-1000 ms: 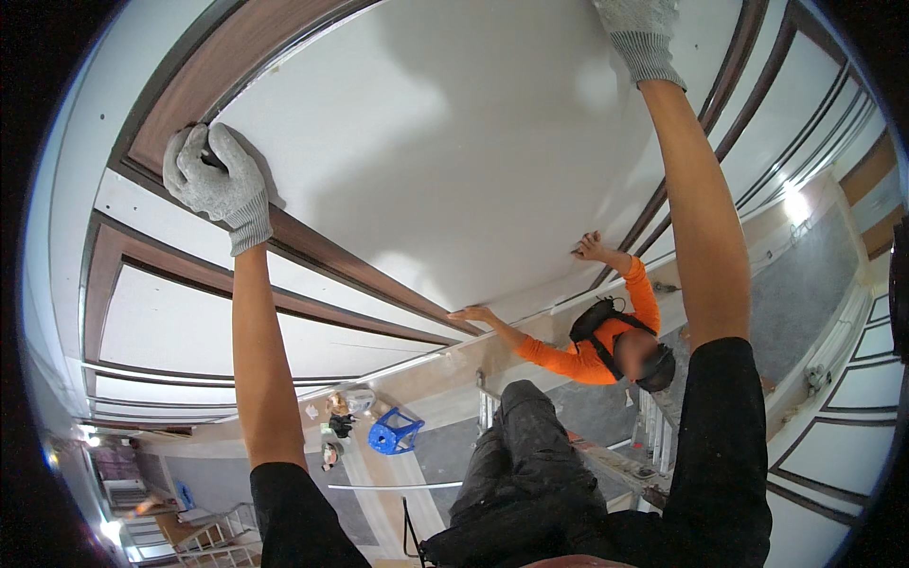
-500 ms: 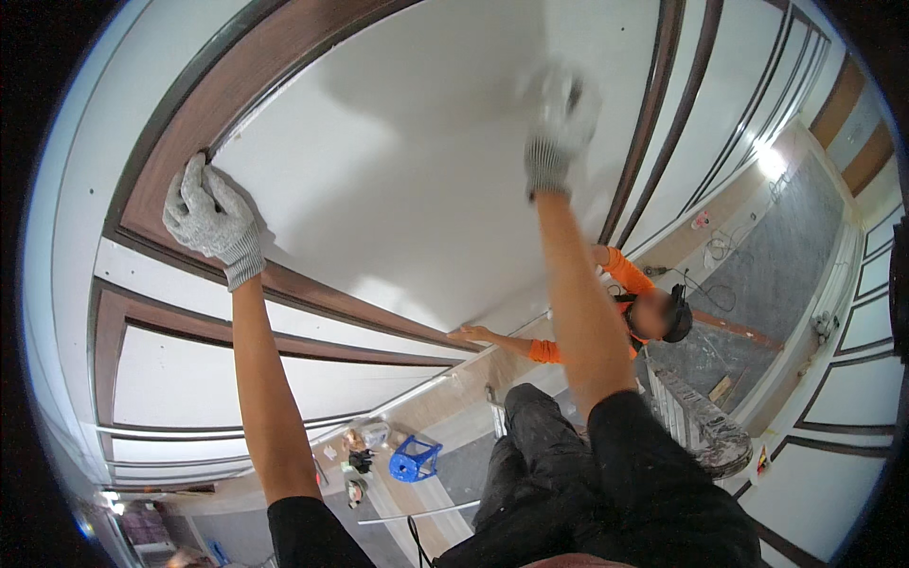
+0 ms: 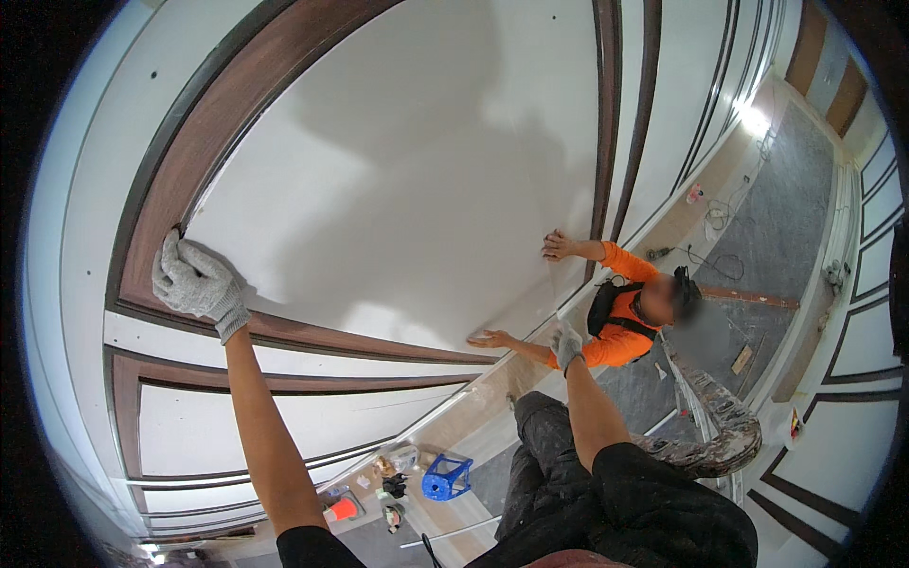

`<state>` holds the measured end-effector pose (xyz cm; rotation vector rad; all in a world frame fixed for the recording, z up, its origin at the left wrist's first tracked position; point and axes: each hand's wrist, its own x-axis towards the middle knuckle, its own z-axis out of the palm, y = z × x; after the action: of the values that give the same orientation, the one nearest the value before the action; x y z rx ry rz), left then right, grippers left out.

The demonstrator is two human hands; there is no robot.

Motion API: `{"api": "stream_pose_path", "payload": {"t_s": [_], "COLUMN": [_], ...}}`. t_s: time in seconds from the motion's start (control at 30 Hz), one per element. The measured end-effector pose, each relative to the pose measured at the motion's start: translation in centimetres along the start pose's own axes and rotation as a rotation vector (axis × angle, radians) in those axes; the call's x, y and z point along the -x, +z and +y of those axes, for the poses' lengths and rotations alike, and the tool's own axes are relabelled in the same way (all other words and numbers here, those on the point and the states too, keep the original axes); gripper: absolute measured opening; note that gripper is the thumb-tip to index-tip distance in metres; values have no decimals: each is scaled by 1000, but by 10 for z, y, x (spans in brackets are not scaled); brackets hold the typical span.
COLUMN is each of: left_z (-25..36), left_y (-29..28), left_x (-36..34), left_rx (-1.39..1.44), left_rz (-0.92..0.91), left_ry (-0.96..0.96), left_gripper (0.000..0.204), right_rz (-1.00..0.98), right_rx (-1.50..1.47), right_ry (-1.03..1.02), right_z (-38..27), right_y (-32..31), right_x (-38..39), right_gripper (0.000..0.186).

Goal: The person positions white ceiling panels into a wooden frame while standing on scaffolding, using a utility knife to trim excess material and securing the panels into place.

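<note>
My left hand [image 3: 197, 284], in a grey knit glove, rests on the brown wood-look frame trim [image 3: 194, 161] by its lower left corner. Its fingers are bent and close together, the tips at the edge of the large white wall panel [image 3: 417, 208]; what they pinch, if anything, is too small to make out. My right hand [image 3: 567, 345], gloved alike, is low at the right beside a co-worker's orange sleeve [image 3: 611, 347]. It is small and blurred, so its fingers cannot be read. Both of the co-worker's bare hands lie against the panel's lower right part.
A co-worker [image 3: 634, 308] in orange with a black bag stands below on the right, near a paint-spattered ladder [image 3: 705, 435]. On the floor are a blue plastic stool [image 3: 447, 478], an orange cone [image 3: 343, 509] and cables [image 3: 720, 265]. More dark trim [image 3: 606, 114] runs along the wall.
My right hand has come down from the upper panel to beside the co-worker's sleeve. My left hand stays at the frame corner. The co-worker's upper hand now shows on the panel; the view has shifted.
</note>
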<state>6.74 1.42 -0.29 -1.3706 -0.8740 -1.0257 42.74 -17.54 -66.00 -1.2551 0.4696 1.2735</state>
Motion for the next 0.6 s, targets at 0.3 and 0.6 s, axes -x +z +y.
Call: {"api": "stream_pose_path", "payload": {"t_s": [0.3, 0.6], "left_z": [4, 2], "left_y": [9, -1], "left_x": [-5, 0], "left_rx": [-22, -59], "left_rz": [27, -12], "left_ry": [27, 43], "left_gripper": [27, 28], "right_rz": [189, -123], "right_rx": [1132, 918], "right_ry": [-488, -255], "right_z": [92, 117], "right_y": [-133, -94], "right_x": [-62, -46], "right_gripper": [29, 28]}}
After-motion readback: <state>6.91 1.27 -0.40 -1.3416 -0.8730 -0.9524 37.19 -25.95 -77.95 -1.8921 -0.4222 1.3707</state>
